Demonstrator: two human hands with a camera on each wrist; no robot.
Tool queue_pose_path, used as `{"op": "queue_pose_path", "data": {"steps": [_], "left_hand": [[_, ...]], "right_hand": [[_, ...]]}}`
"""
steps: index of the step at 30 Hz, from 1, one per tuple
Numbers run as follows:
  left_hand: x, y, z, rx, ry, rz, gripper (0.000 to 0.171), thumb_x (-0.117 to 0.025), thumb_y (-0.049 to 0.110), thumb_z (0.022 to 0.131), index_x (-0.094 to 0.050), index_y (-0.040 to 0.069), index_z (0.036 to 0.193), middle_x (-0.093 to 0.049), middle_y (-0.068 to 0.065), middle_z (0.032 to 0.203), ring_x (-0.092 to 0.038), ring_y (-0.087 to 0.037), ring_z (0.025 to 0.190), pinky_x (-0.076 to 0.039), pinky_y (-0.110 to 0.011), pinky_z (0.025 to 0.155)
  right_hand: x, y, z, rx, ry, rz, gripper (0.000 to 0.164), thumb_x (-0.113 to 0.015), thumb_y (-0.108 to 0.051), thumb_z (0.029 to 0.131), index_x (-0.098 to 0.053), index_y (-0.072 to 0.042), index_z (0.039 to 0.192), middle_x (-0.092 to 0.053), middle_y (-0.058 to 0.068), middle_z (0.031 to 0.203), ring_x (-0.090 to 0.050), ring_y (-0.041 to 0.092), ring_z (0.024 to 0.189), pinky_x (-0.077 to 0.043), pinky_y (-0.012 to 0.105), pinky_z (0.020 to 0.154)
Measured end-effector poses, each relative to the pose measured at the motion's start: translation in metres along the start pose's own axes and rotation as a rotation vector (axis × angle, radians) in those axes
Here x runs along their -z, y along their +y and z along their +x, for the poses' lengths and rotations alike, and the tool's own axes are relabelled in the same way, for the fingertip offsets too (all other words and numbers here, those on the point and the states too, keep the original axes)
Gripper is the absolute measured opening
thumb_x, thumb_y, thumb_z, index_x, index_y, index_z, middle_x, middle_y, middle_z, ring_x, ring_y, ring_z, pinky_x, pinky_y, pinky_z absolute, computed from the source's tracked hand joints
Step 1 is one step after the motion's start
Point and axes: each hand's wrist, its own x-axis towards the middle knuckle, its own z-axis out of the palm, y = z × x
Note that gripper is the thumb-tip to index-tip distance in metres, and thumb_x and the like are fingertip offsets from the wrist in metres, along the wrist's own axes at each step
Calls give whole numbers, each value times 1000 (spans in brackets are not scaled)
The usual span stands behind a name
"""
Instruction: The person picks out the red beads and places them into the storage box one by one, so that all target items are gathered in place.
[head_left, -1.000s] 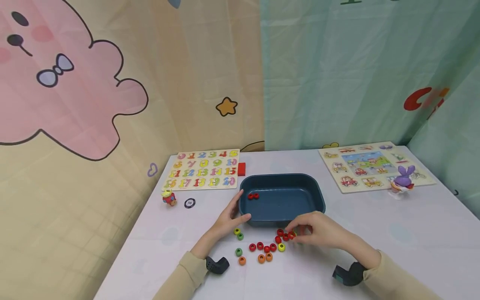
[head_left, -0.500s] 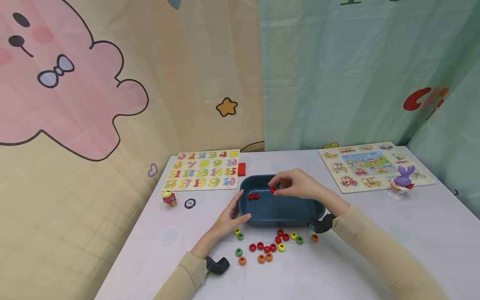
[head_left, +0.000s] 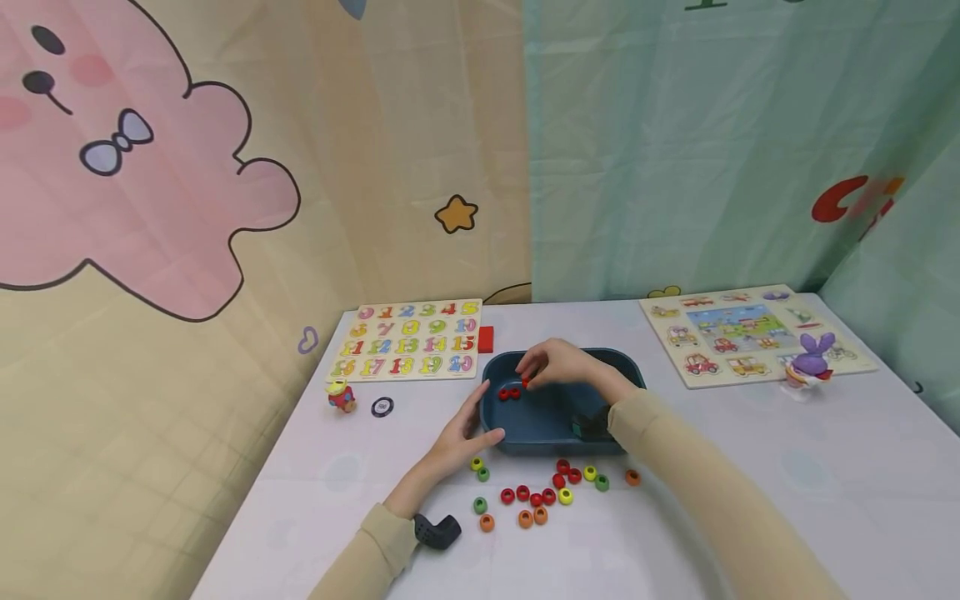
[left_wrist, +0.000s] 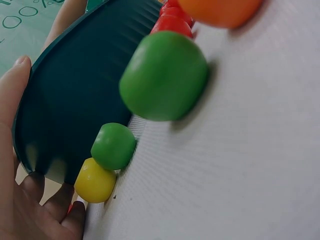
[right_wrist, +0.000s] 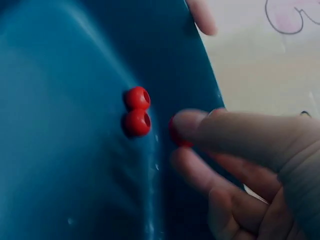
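Observation:
A dark blue tray [head_left: 551,421] stands mid-table. My left hand [head_left: 455,440] holds its near-left corner, thumb along the front wall and fingertips against the left wall. Inside the tray, two red beads [right_wrist: 136,111] lie side by side. Above the tray floor, close by them, my right hand [head_left: 558,364] pinches another red bead [right_wrist: 176,134] between thumb and finger, which partly hide it. In front of the tray lie several loose beads: red [head_left: 522,492], yellow [head_left: 566,497], green [left_wrist: 165,77] and orange [head_left: 633,477]. A yellow bead [left_wrist: 95,181] and a green bead [left_wrist: 114,146] sit close to the left fingers.
Behind the tray on the left lies a number puzzle board [head_left: 405,342] with a red block [head_left: 486,339] beside it. A small figurine [head_left: 341,396] and a round chip [head_left: 382,407] are in front. At right lie a picture puzzle [head_left: 697,337] and a purple-eared toy [head_left: 810,362].
My right hand has lifted a red bead from the group before the tray and carried it over the tray, then left toward the two beads inside. The left hand has stayed at the corner.

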Motion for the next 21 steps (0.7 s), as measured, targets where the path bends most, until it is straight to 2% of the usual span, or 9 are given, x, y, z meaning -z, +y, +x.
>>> {"op": "queue_pose_path", "data": {"steps": [4,11,14,16,21], "left_hand": [[0,2,-1,-8,-8,-3,75,-60,30,85,-14,25,144,-13,-4,148,-19,-25,132,-23,-43,103],[-1,-24,8,2,16,4,76,-62,37,82,-15,36,141,-14,4,147,-21,-22,131,-25,-43,103],[-1,-27,9,12,14,1,76,-62,37,82,-15,38,141,-14,6,147,-20,-20,131,-24,-41,103],[-1,-25,8,8,4,-5,75,-62,35,83,-14,36,141,-13,5,147,-20,-21,132,-24,-42,103],[1,-6,2,-7,-16,-4,76,-60,30,85,-13,25,144,-11,-4,148,-19,-27,132,-23,-44,103]], "right_hand": [[-4,3,6,-58,-12,-29,26,-71,-8,74,-66,-7,100,-65,0,88,-61,12,78,-51,27,73],[-10,7,11,-125,-5,-86,27,-72,-7,73,-66,-7,100,-65,1,88,-60,13,79,-51,30,73],[-14,10,13,-138,-4,-112,27,-73,-9,73,-66,-10,99,-66,-1,88,-60,11,79,-51,27,72],[-17,13,15,-141,-3,-121,27,-73,-9,72,-67,-11,98,-66,-2,87,-60,10,78,-51,27,71],[-18,13,16,-129,-13,-118,27,-73,-9,72,-67,-12,98,-66,-2,89,-60,10,80,-51,28,72]]}}
